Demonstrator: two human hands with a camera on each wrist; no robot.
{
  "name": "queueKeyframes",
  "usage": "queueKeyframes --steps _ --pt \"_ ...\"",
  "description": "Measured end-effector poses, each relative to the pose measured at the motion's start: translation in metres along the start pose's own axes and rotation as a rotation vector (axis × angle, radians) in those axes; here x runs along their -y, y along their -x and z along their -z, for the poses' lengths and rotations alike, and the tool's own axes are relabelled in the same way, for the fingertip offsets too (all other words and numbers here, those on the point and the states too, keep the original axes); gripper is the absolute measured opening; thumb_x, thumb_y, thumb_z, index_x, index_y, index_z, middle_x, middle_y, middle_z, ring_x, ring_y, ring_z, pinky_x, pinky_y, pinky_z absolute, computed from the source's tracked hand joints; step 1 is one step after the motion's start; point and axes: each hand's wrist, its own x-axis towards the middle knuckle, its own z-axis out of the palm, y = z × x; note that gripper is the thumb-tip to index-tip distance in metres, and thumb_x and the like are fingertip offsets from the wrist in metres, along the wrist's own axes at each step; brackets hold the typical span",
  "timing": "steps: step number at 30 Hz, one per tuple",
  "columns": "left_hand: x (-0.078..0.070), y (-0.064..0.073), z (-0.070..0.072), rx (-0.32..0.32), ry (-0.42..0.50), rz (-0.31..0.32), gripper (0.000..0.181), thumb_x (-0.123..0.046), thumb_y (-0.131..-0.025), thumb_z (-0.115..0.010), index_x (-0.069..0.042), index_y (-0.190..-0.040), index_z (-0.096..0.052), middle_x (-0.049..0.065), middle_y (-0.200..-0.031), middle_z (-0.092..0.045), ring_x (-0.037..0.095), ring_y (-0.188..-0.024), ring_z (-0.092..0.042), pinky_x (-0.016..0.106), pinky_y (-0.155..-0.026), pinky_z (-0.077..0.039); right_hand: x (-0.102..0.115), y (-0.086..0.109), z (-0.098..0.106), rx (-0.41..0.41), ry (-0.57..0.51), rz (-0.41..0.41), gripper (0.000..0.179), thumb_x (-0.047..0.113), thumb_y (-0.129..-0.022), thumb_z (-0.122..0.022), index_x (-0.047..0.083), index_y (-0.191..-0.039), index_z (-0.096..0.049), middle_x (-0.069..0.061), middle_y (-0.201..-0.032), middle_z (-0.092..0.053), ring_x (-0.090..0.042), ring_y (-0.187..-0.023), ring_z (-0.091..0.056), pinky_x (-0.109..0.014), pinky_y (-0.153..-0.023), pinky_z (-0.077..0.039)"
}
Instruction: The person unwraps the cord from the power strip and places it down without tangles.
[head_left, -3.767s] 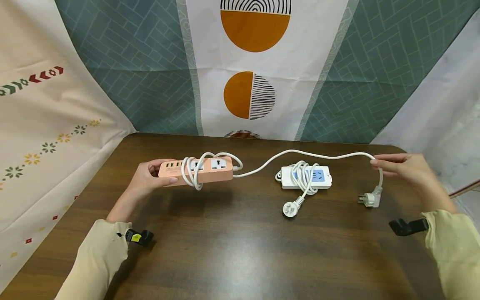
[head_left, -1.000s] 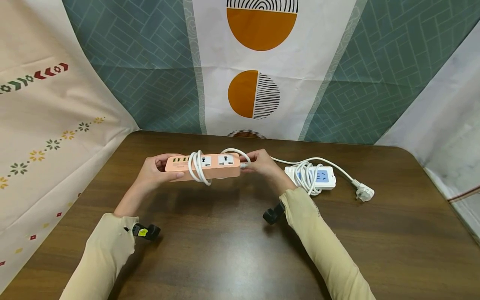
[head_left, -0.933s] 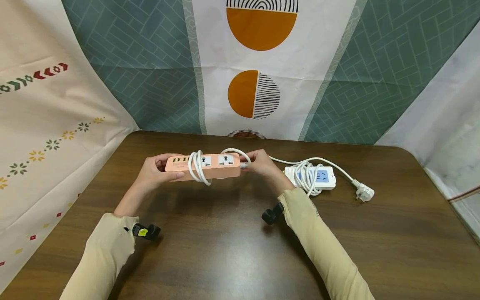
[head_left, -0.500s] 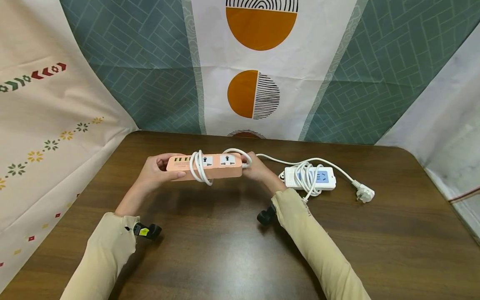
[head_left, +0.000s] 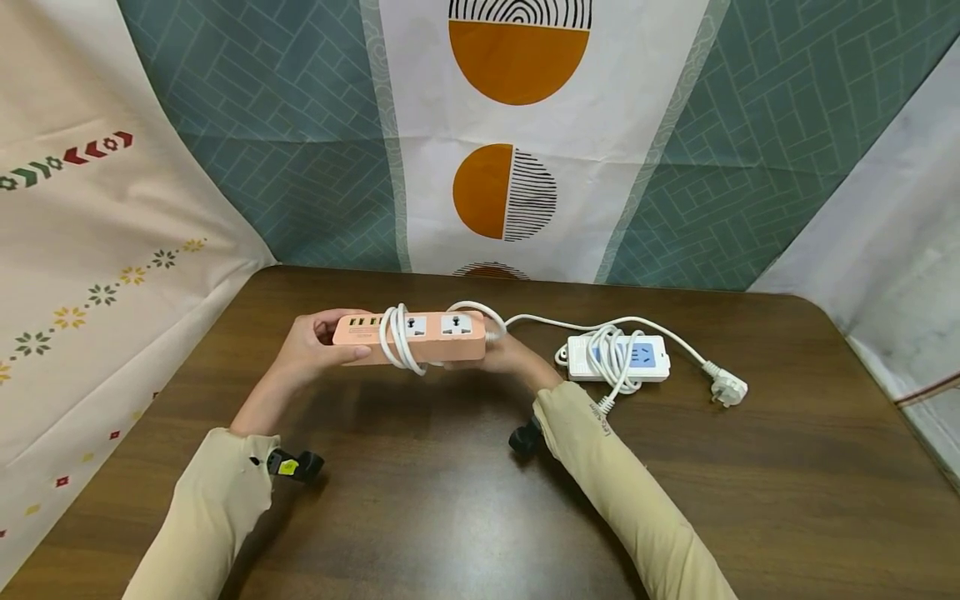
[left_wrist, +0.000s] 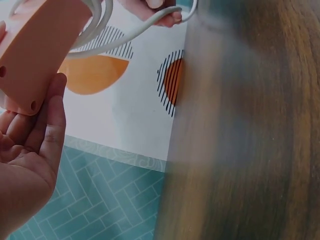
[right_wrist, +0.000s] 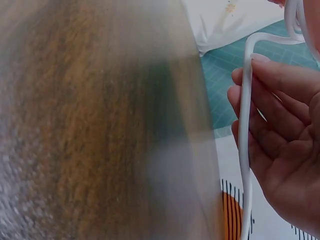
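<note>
My left hand (head_left: 306, 348) grips the left end of a peach power strip (head_left: 453, 349), held up over the table with its sockets showing. White cord loops (head_left: 402, 342) wrap around its middle. Behind the strip's right end is my right hand (head_left: 510, 357), its fingers partly hidden in the head view. In the right wrist view, thumb and fingers of the right hand (right_wrist: 285, 115) pinch the white cord (right_wrist: 245, 120) just past the loops. From there the cord trails right across the table to its white plug (head_left: 727, 385).
A second, white power strip (head_left: 581, 363) with a coiled cord (head_left: 615, 358) lies right of the right hand; the right sleeve (head_left: 600, 467) covers its plug. The brown table (head_left: 420, 500) ends at a patterned cloth (head_left: 300, 183) behind and a cream cloth at left.
The right hand has come from the far right, near the plug, to the peach strip, then slid lower behind its right end. The plug now lies on the table. The left hand keeps its grip.
</note>
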Motion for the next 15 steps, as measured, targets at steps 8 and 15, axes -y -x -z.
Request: queueKeyframes --steps 8,15 --pt "0.0003 0.0022 -0.001 0.005 0.013 -0.007 0.045 0.001 -0.072 -0.07 0.011 -0.113 -0.056 -0.011 -0.083 -0.063 0.006 -0.067 -0.051 0.021 -0.055 -0.043 -0.0025 0.0029 -0.001 -0.015 0.003 0.048 0.058 -0.008 -0.066 -0.075 -0.011 -0.116 -0.047 -0.025 -0.111 -0.056 -0.03 -0.104 -0.052 -0.032 -0.091 -0.041" --pt "0.0007 0.0053 0.0026 -0.004 0.06 -0.015 0.036 0.002 -0.072 -0.07 0.0 -0.107 -0.062 -0.009 -0.085 -0.065 0.007 -0.067 -0.053 0.021 -0.055 -0.044 -0.0015 0.0046 0.0063 -0.014 -0.057 -0.092 0.037 -0.006 -0.076 -0.065 -0.014 -0.11 -0.054 -0.019 -0.101 -0.062 -0.012 -0.08 -0.054 -0.025 -0.075 -0.042"
